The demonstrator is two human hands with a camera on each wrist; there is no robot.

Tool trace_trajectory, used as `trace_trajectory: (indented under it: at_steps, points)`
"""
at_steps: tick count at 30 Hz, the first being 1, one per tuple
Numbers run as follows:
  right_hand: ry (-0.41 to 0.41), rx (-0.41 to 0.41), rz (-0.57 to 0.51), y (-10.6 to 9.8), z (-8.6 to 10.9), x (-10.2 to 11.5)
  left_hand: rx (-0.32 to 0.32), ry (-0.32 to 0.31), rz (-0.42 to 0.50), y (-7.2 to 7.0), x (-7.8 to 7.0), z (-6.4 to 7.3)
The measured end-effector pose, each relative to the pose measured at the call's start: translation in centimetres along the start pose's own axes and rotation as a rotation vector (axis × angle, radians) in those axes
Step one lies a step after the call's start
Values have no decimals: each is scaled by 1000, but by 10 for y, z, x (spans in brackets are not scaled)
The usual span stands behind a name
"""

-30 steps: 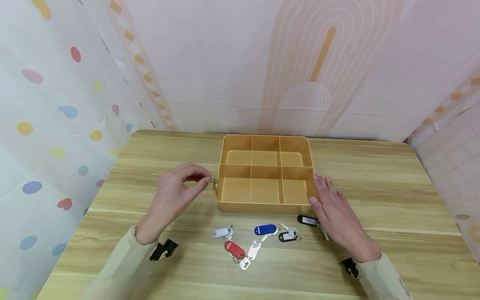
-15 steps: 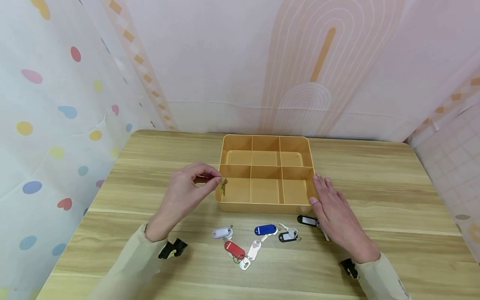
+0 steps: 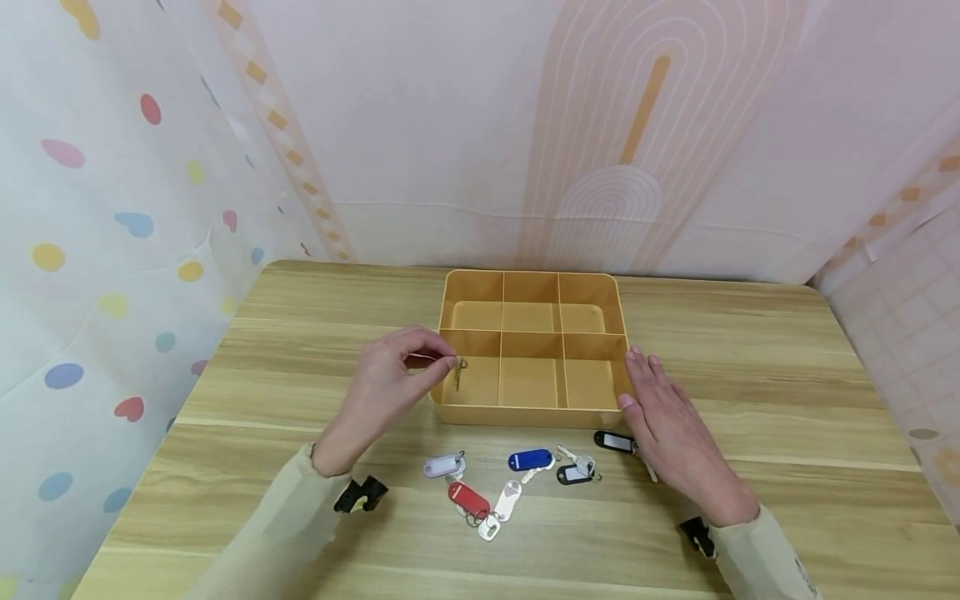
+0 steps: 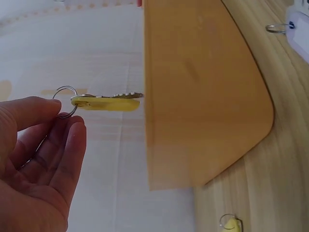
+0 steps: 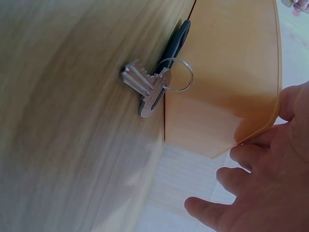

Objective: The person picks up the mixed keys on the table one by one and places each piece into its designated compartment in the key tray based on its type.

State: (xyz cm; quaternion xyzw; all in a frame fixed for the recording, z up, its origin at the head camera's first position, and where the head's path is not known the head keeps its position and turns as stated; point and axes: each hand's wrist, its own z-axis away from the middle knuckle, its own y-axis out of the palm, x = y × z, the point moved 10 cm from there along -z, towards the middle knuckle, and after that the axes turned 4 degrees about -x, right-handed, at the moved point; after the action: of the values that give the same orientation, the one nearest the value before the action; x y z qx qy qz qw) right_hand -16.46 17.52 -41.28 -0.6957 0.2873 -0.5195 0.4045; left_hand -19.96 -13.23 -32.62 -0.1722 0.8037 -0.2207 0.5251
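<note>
My left hand [image 3: 386, 387] pinches the split ring of a key with a yellow tag [image 4: 108, 103] between thumb and forefinger. In the head view that keyring [image 3: 460, 373] dangles over the front left compartment of an orange six-compartment box [image 3: 528, 416]. The left wrist view sees it just above the box's rim, apart from the wall [image 4: 207, 96]. My right hand [image 3: 678, 437] rests on the box's right edge, its fingers fairly straight. Near its thumb lies a key with a black tag [image 5: 177, 42], close to the box's front wall.
In front of the box lie several tagged keys: a lilac tag [image 3: 443, 465], a red tag [image 3: 469, 499], a pale pink tag [image 3: 508, 500], a blue tag [image 3: 530, 459] and another black tag [image 3: 575, 474]. Another yellow tag [image 4: 232, 224] shows low in the left wrist view.
My left hand has moved to the right, carrying the yellow-tagged key from outside the box's left wall to over the front left compartment. The right hand has stayed put.
</note>
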Motion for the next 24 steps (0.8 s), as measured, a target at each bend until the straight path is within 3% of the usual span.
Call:
trace_trajectory:
  at_steps: [14, 24]
  points:
    - [-12, -13, 9, -2, -1, -2, 54, -8, -61, 15, 17, -2]
    - [-9, -11, 8, 0, -2, -4, 61, 102, -101, 22, 20, -1]
